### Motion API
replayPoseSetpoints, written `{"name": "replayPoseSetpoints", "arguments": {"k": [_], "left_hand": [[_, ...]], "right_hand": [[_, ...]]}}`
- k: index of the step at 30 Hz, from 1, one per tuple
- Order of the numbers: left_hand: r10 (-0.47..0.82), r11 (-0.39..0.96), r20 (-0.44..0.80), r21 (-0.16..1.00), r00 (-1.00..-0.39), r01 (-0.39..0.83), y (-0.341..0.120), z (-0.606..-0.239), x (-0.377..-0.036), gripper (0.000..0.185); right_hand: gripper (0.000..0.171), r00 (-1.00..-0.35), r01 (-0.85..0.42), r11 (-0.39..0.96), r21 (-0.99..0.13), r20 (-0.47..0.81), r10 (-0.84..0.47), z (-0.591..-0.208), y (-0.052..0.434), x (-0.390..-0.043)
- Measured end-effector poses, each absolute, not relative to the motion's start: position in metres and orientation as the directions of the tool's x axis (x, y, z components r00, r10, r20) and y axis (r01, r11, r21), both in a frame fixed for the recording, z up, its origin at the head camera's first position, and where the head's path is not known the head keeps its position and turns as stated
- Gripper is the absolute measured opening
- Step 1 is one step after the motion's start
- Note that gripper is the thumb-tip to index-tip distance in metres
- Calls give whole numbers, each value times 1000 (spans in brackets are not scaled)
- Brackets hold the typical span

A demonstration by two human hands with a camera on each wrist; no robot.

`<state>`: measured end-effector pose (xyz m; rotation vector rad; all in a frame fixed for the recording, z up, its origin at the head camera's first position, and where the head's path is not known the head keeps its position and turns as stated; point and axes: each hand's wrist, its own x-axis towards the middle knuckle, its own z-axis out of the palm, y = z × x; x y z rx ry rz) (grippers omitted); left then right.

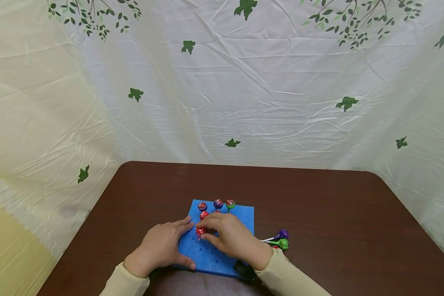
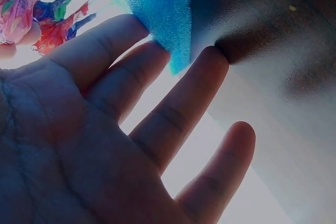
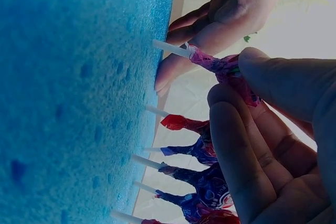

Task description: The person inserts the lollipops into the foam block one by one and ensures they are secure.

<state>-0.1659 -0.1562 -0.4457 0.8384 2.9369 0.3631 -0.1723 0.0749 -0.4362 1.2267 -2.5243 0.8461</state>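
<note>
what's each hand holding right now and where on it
The right hand pinches a red lollipop by its wrapped head. The left hand holds nothing; its straight fingers rest on the blue foam block.

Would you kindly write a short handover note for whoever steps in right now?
Left hand: flat, fingers straight, steadying the left edge of the blue foam block.
Right hand: pinching a red lollipop, stick at the foam's surface; whether it has entered a hole cannot be told.
Done: at least four lollipops stand in the foam's far rows.
Left: a purple lollipop and a green lollipop lie on the table right of the foam.
</note>
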Motion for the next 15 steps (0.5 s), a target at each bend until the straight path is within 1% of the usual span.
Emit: {"name": "replayPoseSetpoints", "arguments": {"k": [8, 15], "left_hand": [[531, 821, 8, 244, -847, 516, -157, -446, -166, 107], [531, 820, 8, 248, -847, 516, -157, -446, -166, 106]], "right_hand": [[31, -648, -758, 480, -442, 425, -632, -438, 73, -172], [29, -655, -753, 498, -431, 415, -632, -436, 73, -171]]}}
